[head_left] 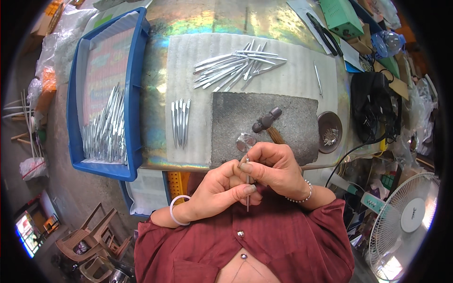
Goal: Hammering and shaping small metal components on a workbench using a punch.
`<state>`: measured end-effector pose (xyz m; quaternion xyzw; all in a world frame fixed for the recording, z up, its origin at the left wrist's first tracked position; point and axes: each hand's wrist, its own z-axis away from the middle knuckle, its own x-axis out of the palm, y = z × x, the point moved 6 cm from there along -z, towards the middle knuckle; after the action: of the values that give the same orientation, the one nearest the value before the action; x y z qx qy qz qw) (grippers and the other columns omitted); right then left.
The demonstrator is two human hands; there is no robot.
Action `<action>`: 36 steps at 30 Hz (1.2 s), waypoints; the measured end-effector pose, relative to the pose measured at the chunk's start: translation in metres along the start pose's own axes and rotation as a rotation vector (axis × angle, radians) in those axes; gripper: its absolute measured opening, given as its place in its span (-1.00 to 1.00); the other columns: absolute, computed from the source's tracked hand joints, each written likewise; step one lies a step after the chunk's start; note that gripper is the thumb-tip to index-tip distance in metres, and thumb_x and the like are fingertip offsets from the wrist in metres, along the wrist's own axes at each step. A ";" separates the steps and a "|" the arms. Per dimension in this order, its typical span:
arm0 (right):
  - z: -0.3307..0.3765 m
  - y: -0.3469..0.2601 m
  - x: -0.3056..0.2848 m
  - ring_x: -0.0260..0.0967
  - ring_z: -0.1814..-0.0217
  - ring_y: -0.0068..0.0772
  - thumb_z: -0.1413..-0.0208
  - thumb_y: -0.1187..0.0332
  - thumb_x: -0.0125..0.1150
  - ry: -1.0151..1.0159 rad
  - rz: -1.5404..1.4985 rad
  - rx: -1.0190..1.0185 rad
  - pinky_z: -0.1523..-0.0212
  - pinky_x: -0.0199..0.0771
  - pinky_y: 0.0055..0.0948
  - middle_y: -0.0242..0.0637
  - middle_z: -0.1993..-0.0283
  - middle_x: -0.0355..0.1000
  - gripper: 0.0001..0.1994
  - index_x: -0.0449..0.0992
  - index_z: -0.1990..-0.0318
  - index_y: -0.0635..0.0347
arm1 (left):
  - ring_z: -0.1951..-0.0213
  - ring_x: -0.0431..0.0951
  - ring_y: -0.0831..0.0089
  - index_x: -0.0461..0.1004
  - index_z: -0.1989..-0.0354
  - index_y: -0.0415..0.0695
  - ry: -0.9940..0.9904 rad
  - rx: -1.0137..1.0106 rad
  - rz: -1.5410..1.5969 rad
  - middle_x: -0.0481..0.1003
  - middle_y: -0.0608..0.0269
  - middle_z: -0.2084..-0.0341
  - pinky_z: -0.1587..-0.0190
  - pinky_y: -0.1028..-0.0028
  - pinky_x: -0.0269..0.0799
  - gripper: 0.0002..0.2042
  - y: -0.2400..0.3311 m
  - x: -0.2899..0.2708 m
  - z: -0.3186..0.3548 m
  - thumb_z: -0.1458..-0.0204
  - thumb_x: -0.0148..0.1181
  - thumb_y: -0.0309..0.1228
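Note:
My left hand (217, 186) and my right hand (273, 165) meet in front of my chest, both closed on a slim metal strip (248, 203) held upright between the fingers. Its middle is partly hidden by my thumbs. Just beyond my fingers lies a dark rough slab (231, 113), bearing a hammer (267, 120) and a small shiny round piece (245, 141). Several silvery strips (180, 122) lie side by side left of the slab. A loose heap of strips (226, 70) spreads behind it. To its right sits a brown dish (324, 121) with tiny metal pins.
A blue tray (139, 94) with many silvery strips stands at the table's left. Black-handled pliers (325, 34), a thin pointed tool (318, 78) and a green box (342, 18) lie far right. A black bag (370, 101) and a white fan (406, 217) are at right.

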<state>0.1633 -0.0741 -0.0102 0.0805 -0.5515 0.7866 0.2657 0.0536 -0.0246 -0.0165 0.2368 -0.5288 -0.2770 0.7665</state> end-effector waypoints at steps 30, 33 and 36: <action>0.002 0.014 0.012 0.10 0.58 -0.81 -0.20 0.42 0.07 0.003 -0.080 0.033 0.60 0.06 -0.74 -0.49 0.49 0.35 -0.87 0.46 0.19 0.28 | 0.39 0.55 0.55 0.27 0.05 -0.24 -0.004 -0.060 0.089 0.49 0.26 0.41 0.39 0.61 0.47 -0.74 -0.001 -0.005 0.009 -0.10 0.12 -0.55; 0.003 0.013 0.009 0.11 0.58 -0.81 -0.19 0.42 0.09 0.011 -0.107 0.033 0.60 0.07 -0.74 -0.49 0.49 0.36 -0.88 0.46 0.21 0.28 | 0.38 0.55 0.55 0.27 0.06 -0.24 -0.014 -0.076 0.057 0.50 0.25 0.41 0.37 0.60 0.48 -0.75 0.000 -0.003 0.006 -0.12 0.10 -0.54; 0.004 0.011 0.006 0.21 0.52 -0.80 -0.16 0.43 0.13 0.024 -0.119 0.058 0.54 0.19 -0.74 -0.47 0.47 0.39 -0.91 0.44 0.27 0.28 | 0.35 0.56 0.52 0.26 0.05 -0.24 -0.062 -0.082 0.022 0.50 0.23 0.40 0.32 0.58 0.49 -0.77 -0.004 -0.004 0.003 -0.15 0.06 -0.51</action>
<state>0.1518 -0.0788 -0.0151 0.1113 -0.5196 0.7860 0.3160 0.0491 -0.0251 -0.0202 0.1906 -0.5432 -0.2970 0.7618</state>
